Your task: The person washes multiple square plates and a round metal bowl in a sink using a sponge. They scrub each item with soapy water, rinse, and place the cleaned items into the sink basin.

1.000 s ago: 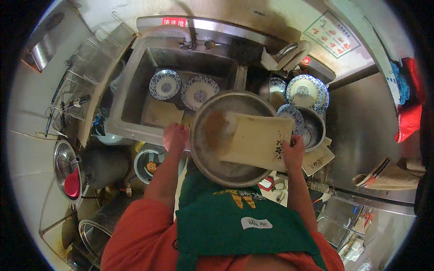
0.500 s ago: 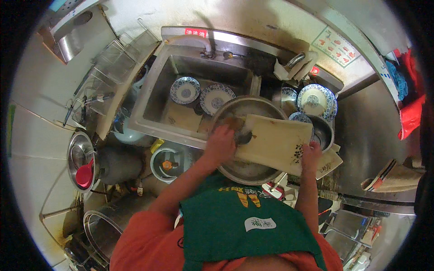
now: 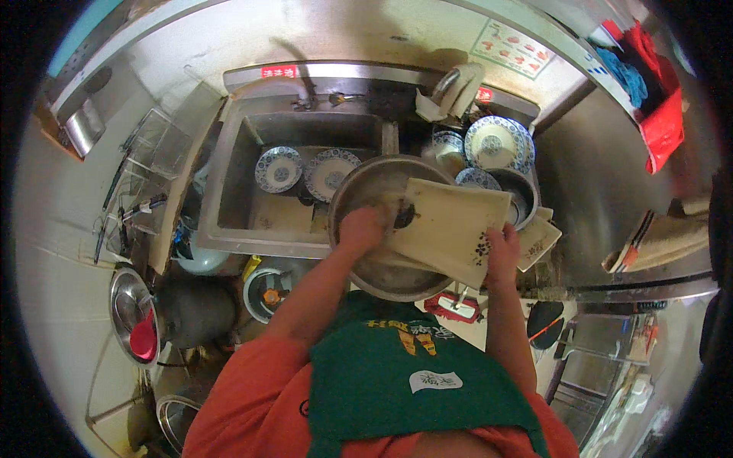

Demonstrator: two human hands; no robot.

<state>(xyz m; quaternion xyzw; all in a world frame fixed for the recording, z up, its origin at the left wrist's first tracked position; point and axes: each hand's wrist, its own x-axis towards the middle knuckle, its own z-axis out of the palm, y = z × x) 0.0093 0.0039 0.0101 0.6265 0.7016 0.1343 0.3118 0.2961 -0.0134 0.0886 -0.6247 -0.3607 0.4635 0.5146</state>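
A cream rectangular plate (image 3: pixel 450 229) with a dark floral mark slants over a large round metal basin (image 3: pixel 405 292). My right hand (image 3: pixel 502 256) is closed on the plate's right end. At its other end, over the basin, my left hand (image 3: pixel 362 229) is curled and slightly blurred; what its fingers hold is hidden. A dark patch (image 3: pixel 405 216) shows just beside those fingers, its kind unclear. Beneath the held plate's right end, another cream rectangular plate (image 3: pixel 537 246) sticks out.
The steel sink (image 3: pixel 229 191) at left contains patterned round plates (image 3: pixel 279 169). More blue-patterned plates (image 3: pixel 493 143) and a metal bowl (image 3: pixel 525 200) stand at right. A cloth (image 3: pixel 458 84) drapes over the back. At far left, a red scoop (image 3: pixel 143 337) rests in a metal basin.
The view has shifted, so the sink and dishes appear further left. My right hand still grips the rectangular plate, and my left hand stays at its left end.
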